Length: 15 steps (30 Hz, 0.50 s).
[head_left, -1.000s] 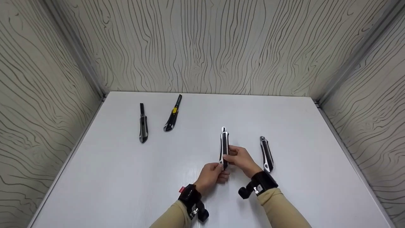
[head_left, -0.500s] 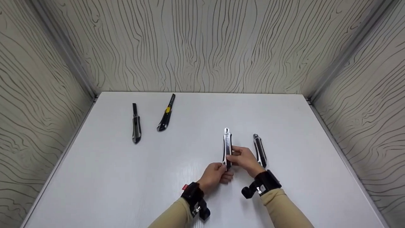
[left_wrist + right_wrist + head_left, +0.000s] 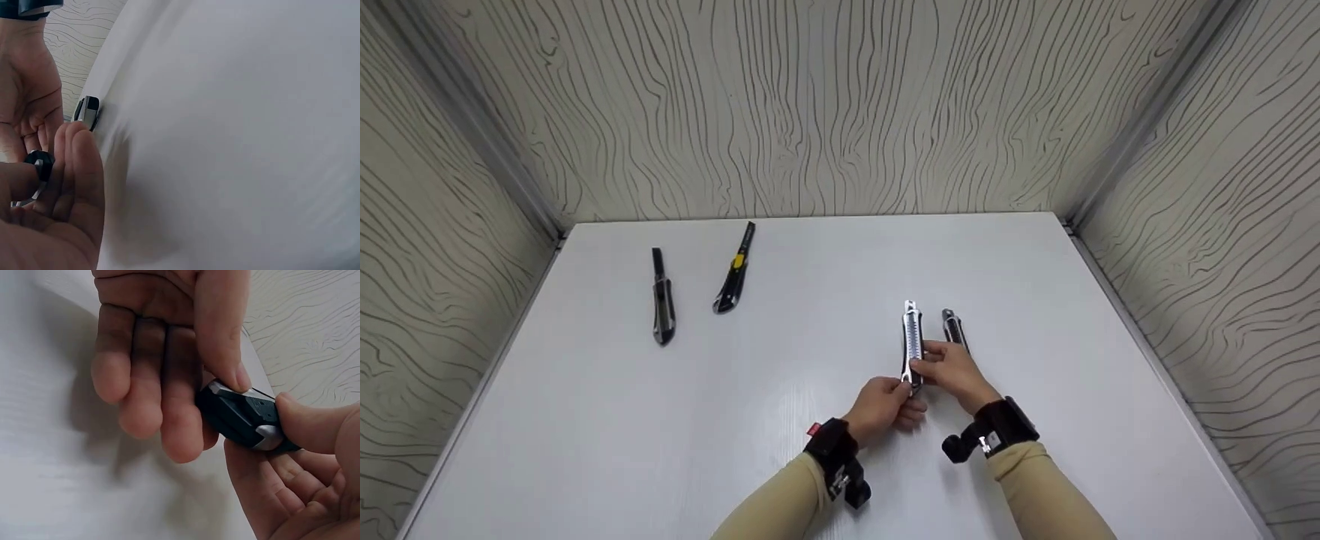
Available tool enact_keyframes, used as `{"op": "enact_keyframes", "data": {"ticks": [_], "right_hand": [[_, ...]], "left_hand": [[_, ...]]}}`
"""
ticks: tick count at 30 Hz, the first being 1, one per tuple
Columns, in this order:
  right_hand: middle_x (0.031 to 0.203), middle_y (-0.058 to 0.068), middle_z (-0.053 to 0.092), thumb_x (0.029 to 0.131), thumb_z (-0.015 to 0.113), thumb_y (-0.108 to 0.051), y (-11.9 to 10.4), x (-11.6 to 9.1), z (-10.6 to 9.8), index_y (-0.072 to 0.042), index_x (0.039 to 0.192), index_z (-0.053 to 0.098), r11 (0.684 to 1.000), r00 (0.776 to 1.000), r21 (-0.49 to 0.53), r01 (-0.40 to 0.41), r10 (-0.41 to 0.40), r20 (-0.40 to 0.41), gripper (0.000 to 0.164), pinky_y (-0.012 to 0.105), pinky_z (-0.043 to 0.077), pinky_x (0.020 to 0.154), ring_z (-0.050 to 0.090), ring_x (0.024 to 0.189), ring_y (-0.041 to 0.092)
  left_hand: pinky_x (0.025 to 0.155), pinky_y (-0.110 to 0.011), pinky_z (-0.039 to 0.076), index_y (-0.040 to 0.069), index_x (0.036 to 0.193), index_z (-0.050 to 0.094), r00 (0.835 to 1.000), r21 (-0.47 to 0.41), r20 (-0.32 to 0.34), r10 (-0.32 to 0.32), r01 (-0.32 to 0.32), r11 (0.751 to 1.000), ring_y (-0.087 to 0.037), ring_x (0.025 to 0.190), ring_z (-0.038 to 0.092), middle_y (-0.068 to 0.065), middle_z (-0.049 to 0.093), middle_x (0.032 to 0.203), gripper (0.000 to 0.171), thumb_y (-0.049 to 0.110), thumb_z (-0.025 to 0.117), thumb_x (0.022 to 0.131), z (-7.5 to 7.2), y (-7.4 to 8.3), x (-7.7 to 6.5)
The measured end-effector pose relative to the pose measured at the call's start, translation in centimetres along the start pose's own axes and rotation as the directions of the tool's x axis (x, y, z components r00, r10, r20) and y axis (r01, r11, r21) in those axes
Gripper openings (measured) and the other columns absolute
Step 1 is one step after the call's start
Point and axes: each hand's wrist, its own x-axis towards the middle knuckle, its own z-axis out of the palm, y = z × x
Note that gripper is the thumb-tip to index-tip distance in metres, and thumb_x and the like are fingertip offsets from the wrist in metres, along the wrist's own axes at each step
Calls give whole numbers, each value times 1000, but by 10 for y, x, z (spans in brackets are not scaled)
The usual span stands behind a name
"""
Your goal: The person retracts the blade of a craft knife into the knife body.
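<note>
A silver-and-black utility knife [image 3: 913,341] stands nearly lengthwise in the head view, its narrow silver nose pointing away from me. My left hand [image 3: 881,409] pinches its near end between thumb and index finger, the other fingers stretched out beneath. Higher up, my right hand [image 3: 958,373] pinches its right side. The right wrist view shows the knife's black butt end [image 3: 239,416] between both hands. Just beyond the right hand lies a similar utility knife [image 3: 952,326], its lower part hidden behind that hand. No blade shows extended from the held knife.
Two more utility knives lie on the white table [image 3: 585,420] at the left: one grey and black [image 3: 663,311], one black with a yellow slider [image 3: 733,281]. Both have dark blades extended. Wood-patterned panels [image 3: 810,112] enclose the back and sides.
Both hands have moved right over the table with the knife, and the right hand now covers part of the knife lying there. The head view has shifted to the right.
</note>
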Motion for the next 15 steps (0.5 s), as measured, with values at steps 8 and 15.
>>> {"op": "enact_keyframes", "data": {"ticks": [8,15], "right_hand": [[116,27,66,89,64,-3,4,3,-3,11,133,50,998,998,-45,-40,38,-51,48,29,59,78,69,85,17],[110,24,68,89,65,-4,5,1,-5,11,130,53,993,995,-101,-63,55,-80,46,26,57,71,67,80,15]], "left_hand": [[63,-33,60,-8,105,60,1000,34,-17,-15,15,999,-14,66,68,-18,74,85,24,11,47,100,3,1,1],[63,-31,60,-8,106,61,1000,40,3,-17,17,999,-13,67,67,-21,74,90,24,10,47,99,-3,7,-5]]}}
